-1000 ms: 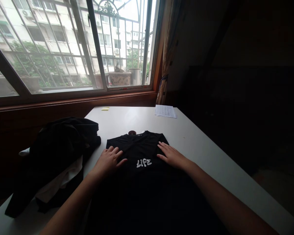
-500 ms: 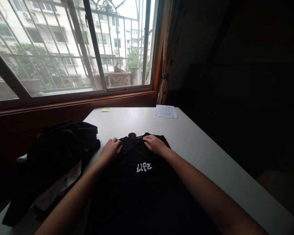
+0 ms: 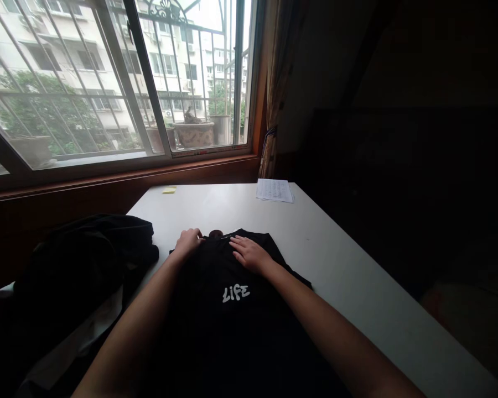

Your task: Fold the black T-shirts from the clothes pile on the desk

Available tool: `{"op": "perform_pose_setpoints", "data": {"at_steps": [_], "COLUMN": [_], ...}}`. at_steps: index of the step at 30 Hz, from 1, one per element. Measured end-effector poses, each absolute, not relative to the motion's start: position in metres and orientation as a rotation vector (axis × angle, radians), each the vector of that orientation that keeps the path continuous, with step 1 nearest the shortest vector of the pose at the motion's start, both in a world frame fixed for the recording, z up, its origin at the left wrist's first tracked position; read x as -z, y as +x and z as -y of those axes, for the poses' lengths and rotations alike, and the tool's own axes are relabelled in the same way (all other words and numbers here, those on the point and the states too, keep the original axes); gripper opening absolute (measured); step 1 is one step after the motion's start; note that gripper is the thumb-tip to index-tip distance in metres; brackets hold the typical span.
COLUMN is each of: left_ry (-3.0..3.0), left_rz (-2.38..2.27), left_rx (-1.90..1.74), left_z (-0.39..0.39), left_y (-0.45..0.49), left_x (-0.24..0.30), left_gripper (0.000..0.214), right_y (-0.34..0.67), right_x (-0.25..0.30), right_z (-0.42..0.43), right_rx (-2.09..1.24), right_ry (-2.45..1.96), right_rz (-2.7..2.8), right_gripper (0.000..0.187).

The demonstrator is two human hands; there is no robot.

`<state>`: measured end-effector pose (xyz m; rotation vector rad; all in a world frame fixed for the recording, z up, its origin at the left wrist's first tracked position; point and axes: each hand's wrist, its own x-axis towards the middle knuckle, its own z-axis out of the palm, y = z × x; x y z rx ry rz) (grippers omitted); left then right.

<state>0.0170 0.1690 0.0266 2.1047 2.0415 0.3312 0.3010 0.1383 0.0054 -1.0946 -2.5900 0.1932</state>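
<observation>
A black T-shirt (image 3: 232, 326) with white "LIFE" lettering lies flat on the white table (image 3: 357, 287), collar pointing away from me. My left hand (image 3: 188, 241) rests at the shirt's far left corner by the collar, its fingers curled over the fabric edge. My right hand (image 3: 249, 253) lies flat on the shirt just below the collar, fingers stretched out. Both forearms reach across the shirt's body.
A heap of dark clothes (image 3: 78, 271) with some white cloth sits on the table's left side. A sheet of paper (image 3: 274, 190) and a small yellow note (image 3: 169, 190) lie at the far edge under the window (image 3: 120, 83). The room to the right is dark.
Both hands slid up from beside the lettering to the collar end. The left hand went from flat to curled on the corner; the right hand opened flat again.
</observation>
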Motion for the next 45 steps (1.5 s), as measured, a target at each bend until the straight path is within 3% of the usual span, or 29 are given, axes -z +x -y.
{"op": "perform_pose_setpoints", "data": {"at_steps": [29,45], "left_ry": [2.22,2.205], "left_rz": [-2.039,-2.081], "left_rx": [-0.552,-0.439], "left_z": [-0.156,-0.17], "left_y": [0.012,0.0], "left_x": [-0.008,0.001], "left_gripper": [0.029,0.042], "right_y": [0.32,0.43], "right_x": [-0.022,-0.027], "right_z": [-0.128,-0.002], "right_rx": [-0.387,-0.442], "right_ry": [-1.2,-1.627], "right_rz": [2.739,2.538], "right_gripper": [0.071,0.06]}}
